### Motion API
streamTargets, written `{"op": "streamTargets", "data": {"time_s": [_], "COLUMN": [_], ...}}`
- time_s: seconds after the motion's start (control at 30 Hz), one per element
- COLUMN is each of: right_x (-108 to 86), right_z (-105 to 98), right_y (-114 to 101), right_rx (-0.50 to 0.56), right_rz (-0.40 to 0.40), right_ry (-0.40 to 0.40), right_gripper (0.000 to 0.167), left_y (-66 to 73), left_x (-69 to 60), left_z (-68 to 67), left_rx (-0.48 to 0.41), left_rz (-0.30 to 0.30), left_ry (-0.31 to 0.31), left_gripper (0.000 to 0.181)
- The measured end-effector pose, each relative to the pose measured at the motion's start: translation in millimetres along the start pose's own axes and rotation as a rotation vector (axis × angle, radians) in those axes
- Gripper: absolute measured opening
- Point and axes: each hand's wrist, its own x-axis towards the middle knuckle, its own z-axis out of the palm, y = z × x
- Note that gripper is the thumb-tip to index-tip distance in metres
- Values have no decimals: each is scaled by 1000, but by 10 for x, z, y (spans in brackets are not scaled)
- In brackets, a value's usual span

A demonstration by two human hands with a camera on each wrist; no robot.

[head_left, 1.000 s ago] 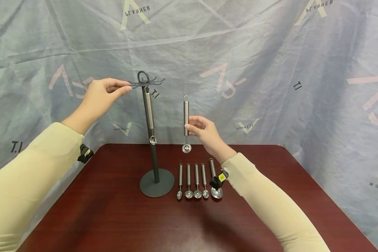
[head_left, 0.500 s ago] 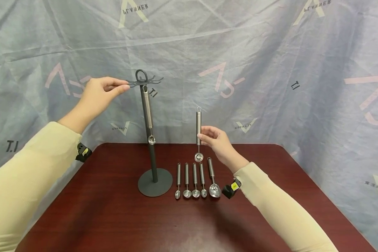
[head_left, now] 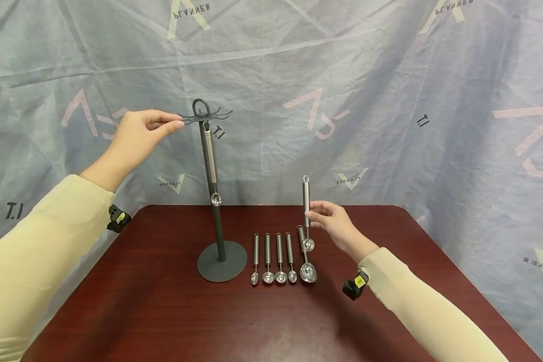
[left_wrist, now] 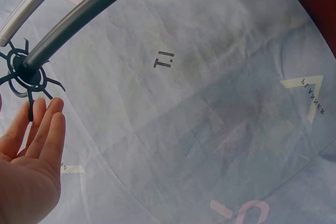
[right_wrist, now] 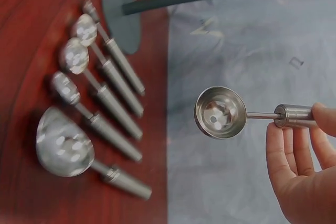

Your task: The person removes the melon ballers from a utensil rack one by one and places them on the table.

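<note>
In the head view my left hand (head_left: 138,133) pinches a hook arm at the top of a dark grey utensil stand (head_left: 219,229). One steel melon baller (head_left: 211,158) hangs from that stand, handle up. My right hand (head_left: 337,223) holds another melon baller (head_left: 306,203) upright by its handle, scoop end down, above the table and in front of a large scoop (head_left: 308,272). The right wrist view shows its round bowl (right_wrist: 220,113) with a small hole. In the left wrist view the thumb of my left hand (left_wrist: 37,166) is mostly out of frame.
Several steel scoops (head_left: 279,251) lie in a row on the dark red table (head_left: 262,322), right of the stand's round base (head_left: 221,271). A grey printed cloth (head_left: 389,100) hangs behind the table.
My right hand has moved right and down with the melon baller, away from the stand and toward the large scoop. My left hand stays on the hook arm.
</note>
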Motion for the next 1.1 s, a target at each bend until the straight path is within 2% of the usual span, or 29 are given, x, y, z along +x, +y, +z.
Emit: {"op": "streamTargets", "data": {"time_s": [0.23,0.5,1.1], "right_x": [-36,-44,-136], "right_z": [-163,-349,-447], "right_y": [240,438,771], "right_rx": [-37,-73,-81], "right_rz": [71,138,249], "right_ry": [-1,19,12], "right_gripper": [40,40,40], "left_y": [3,90,166], "left_x": [-49,-52,-88], "left_z": [13,32,55], "left_rx": [-25,-24,20], "left_rz": [-35,-35,-67], "left_ry": [-23,-8,23], "left_gripper": [54,55,60]}}
